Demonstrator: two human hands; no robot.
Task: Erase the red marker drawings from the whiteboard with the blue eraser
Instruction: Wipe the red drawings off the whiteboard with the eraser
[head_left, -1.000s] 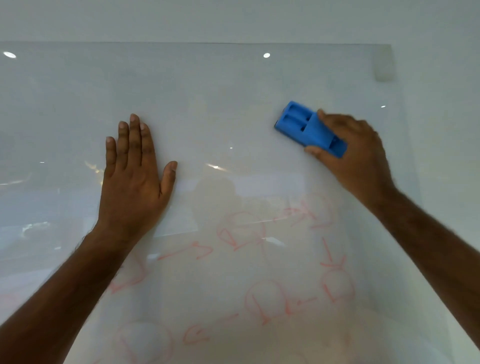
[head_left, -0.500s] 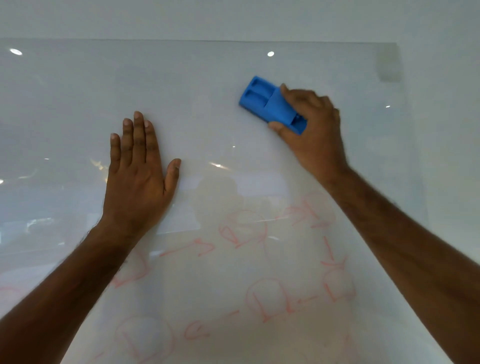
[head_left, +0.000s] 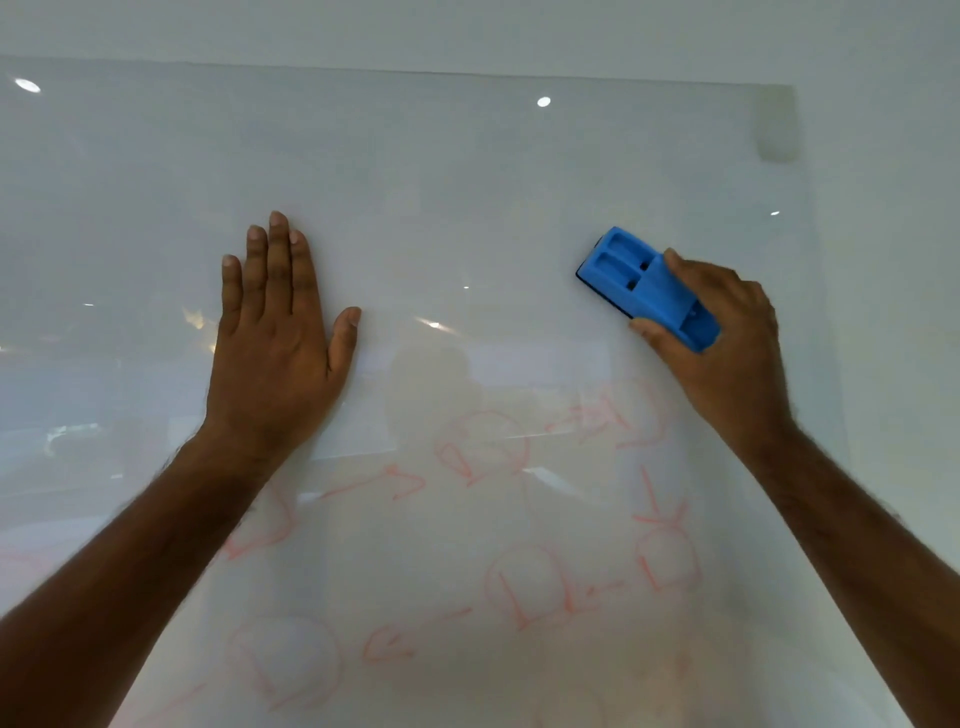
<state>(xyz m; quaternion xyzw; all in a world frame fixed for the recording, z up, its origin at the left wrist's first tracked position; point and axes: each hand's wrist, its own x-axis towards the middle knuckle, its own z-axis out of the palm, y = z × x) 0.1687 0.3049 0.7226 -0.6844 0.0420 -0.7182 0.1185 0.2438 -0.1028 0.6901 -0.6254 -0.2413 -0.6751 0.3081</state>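
A glossy whiteboard (head_left: 467, 182) fills the view. Its upper half is bare white; faint red marker drawings (head_left: 524, 587) of circles and arrows cover the lower half. My right hand (head_left: 727, 343) grips the blue eraser (head_left: 647, 288) by its near end, thumb on one side and fingers on the other, and holds it flat against the board at the right, just above the red drawings. My left hand (head_left: 275, 338) lies flat on the board at the left with straight fingers pointing up.
The board's top edge (head_left: 467, 70) runs across the top, with pale wall above it. A strip of clear tape (head_left: 776, 122) sits at the board's upper right corner. Ceiling lights reflect on the board.
My right hand has swept the eraser from the upper middle of the board down and to the right. My left hand has stayed flat in place.
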